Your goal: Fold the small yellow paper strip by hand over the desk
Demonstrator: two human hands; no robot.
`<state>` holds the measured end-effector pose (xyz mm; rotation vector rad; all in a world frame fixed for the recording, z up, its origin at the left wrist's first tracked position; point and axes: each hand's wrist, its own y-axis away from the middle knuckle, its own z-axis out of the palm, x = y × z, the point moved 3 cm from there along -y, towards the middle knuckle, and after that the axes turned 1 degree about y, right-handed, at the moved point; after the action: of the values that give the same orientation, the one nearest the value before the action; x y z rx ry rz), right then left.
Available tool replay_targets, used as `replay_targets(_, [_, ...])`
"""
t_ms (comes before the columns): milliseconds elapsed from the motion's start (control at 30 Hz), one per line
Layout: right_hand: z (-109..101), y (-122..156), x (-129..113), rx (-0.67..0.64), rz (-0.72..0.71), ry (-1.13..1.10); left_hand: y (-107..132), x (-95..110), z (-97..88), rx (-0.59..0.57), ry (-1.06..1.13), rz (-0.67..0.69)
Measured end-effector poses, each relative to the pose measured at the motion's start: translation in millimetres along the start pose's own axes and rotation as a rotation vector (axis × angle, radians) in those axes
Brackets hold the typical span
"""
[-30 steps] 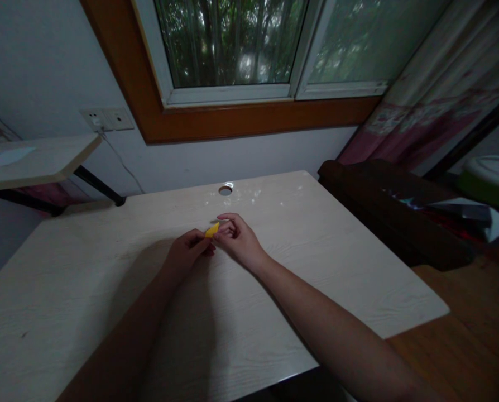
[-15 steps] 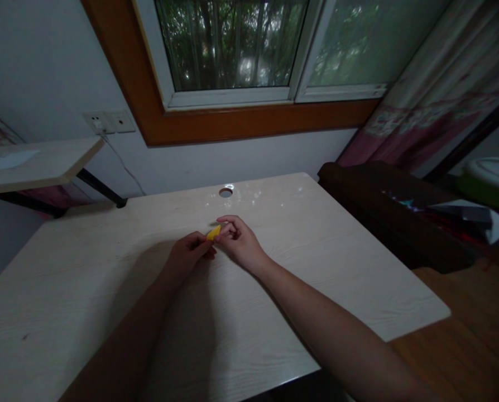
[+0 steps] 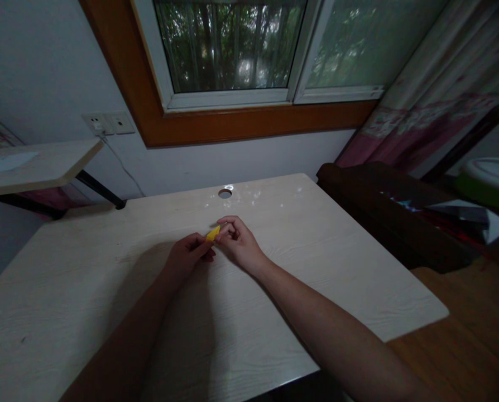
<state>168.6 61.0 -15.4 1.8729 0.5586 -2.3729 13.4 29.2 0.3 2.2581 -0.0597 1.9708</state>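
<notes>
The left hand (image 3: 184, 255) and right hand (image 3: 246, 247), mid-frame, are bare and slender-fingered; the left forearm (image 3: 126, 335), lower left, and right forearm (image 3: 320, 315), lower right, are bare too, widening toward the bottom edge.

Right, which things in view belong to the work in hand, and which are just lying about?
In the work:
- small yellow piece
- left hand, pinching it
- right hand, at its other end

Just about:
- white sheet on the shelf
- white cord
- blurred green-and-white thing, far right
</notes>
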Motion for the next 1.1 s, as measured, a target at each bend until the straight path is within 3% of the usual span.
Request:
replay_targets(467, [-2.9,-2.6,1.2,0.054,-0.010,-0.016,0.5,1.3,-2.0,0.029,-0.042,0.034])
replay_targets(700, [-2.0,-4.0,5.9,0.004,-0.003,-0.102,-0.9,-2.2,-4.1,0.031,-0.044,0.044])
replay_targets(1100, [0.5,-1.7,7.9,-0.046,0.027,-0.029,-1.1,-4.0,-2.0,-0.003,-0.043,0.055])
